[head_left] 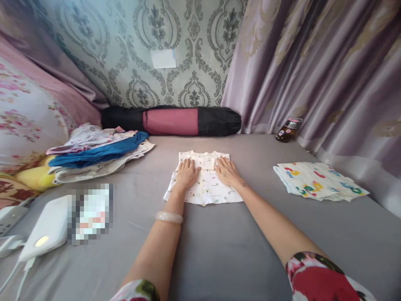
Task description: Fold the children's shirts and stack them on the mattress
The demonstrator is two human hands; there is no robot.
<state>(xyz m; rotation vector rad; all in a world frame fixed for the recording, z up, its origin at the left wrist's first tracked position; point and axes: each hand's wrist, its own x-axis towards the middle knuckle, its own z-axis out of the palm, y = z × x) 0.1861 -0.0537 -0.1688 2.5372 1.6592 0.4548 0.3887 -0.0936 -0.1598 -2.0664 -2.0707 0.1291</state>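
A small white baby shirt with a fine coloured print lies spread on the grey bed sheet in front of me. My left hand rests flat on its left upper part, fingers stretched out and pointing away from me. On the upper right part of the shirt lies my right hand, also flat with its fingers extended. Neither hand grips the cloth. The fabric under both palms is hidden.
On the left is a pile of clothes; on the right, a folded patterned garment. A black and pink roll lies along the wall. A dark bottle stands by the curtain. A white charger with cables sits near left.
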